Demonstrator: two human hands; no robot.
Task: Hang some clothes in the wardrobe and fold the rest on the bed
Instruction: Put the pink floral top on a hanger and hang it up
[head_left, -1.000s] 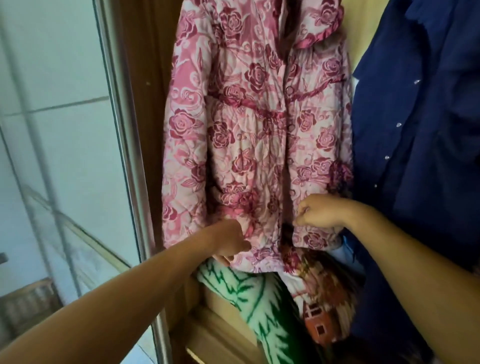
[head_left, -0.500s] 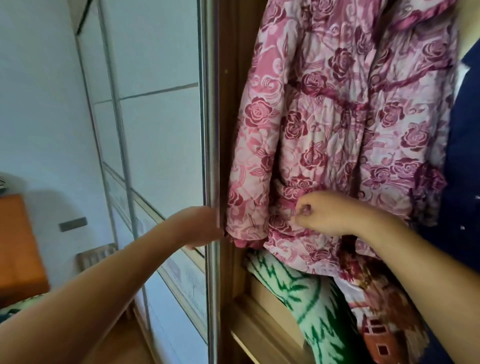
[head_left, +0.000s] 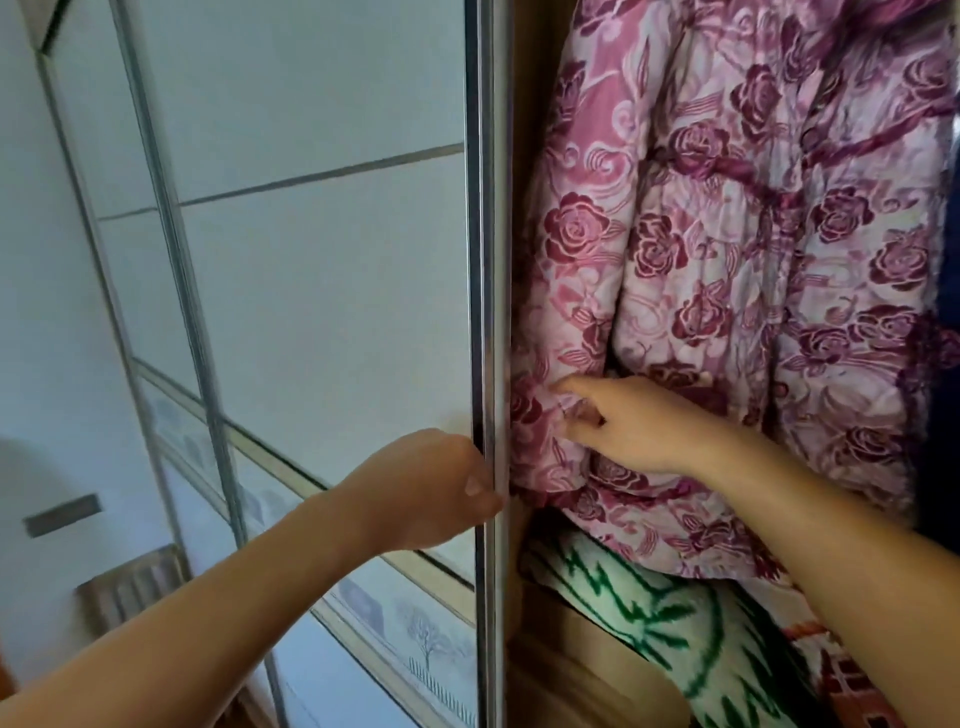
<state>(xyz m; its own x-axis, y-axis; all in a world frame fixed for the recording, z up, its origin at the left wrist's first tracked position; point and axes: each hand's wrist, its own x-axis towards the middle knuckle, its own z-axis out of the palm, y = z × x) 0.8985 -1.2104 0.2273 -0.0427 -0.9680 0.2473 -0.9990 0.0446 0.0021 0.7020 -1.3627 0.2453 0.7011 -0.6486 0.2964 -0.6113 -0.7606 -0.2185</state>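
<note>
One sliding door (head_left: 322, 260) of pale panels split by thin metal strips fills the view from 7 o'clock round to 12 o'clock, and its one upright metal edge (head_left: 485, 260) runs down the middle from 12 to 6 o'clock. Just past that edge, from 12 to 4 o'clock, one pink quilted jacket (head_left: 753, 260) printed with dark roses hangs inside the wardrobe, one of its sleeves lying right beside the door edge. Under its hem, at 5 o'clock, lies one white roll of cloth with green marks (head_left: 649, 623), resting on a wooden ledge (head_left: 571, 675). A strip of one dark blue garment (head_left: 953, 208) shows at 3 o'clock, touching the jacket's far side.

Two bare forearms come in, one from 7 o'clock and one from 4 o'clock. The left hand (head_left: 431, 488) grips the door edge just below centre, fingers curled round the metal and thumb laid on its front. The right hand (head_left: 639, 426) rests on the jacket's near sleeve, forefinger stretched toward 10 o'clock against the cloth, the other fingers bent under; whether they pinch any fabric cannot be told
</note>
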